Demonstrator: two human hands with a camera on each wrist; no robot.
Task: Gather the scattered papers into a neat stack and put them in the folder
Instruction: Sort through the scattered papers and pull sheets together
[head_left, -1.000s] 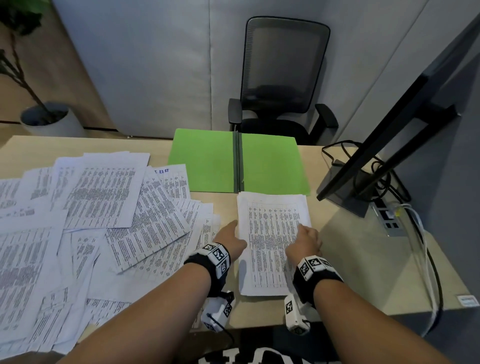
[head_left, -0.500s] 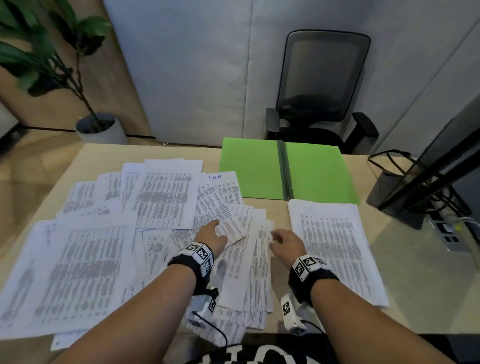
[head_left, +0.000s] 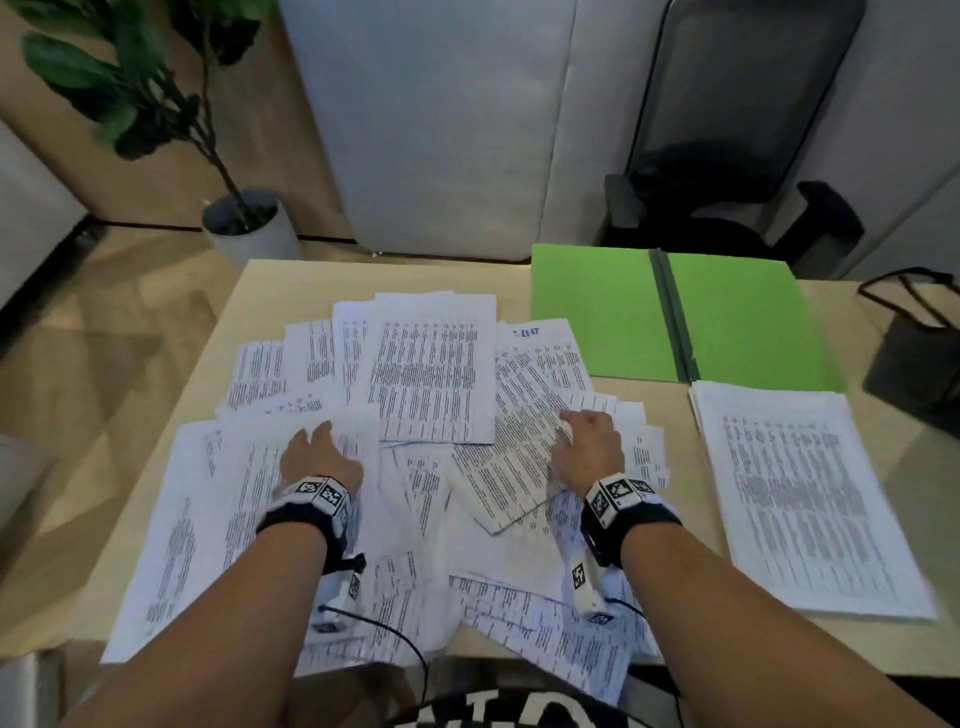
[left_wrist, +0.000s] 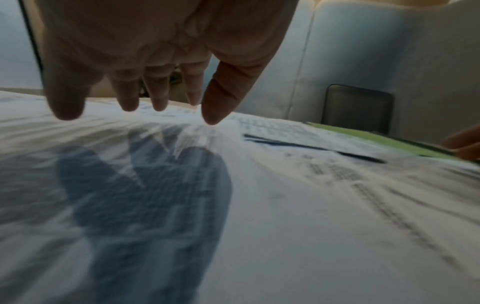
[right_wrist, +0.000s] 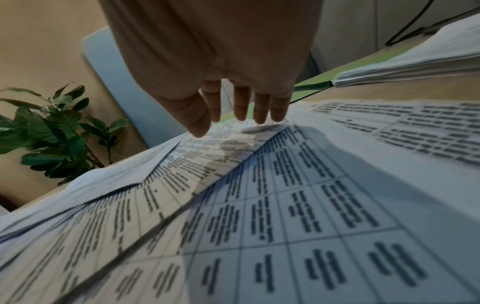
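Several printed sheets, the scattered papers (head_left: 431, 384), overlap across the left and middle of the wooden desk (head_left: 670, 415). A squared-up stack of papers (head_left: 800, 499) lies at the right, just below the open green folder (head_left: 737, 317). My left hand (head_left: 317, 457) is spread over a sheet at the pile's left, fingers straight and down, fingertips (left_wrist: 210, 117) at the paper. My right hand (head_left: 587, 441) reaches over the pile's right side, its straight fingers (right_wrist: 259, 111) touching a tilted sheet (right_wrist: 228, 144). Neither hand grips anything.
A black office chair (head_left: 737, 130) stands behind the desk. A potted plant (head_left: 244, 228) sits on the floor at the back left. Black cables and a monitor base (head_left: 919, 364) occupy the desk's far right. Sheets overhang the desk's near edge.
Both hands have left the squared stack and moved left onto the scattered pile. The left hand has gone furthest left. The view has swung left.
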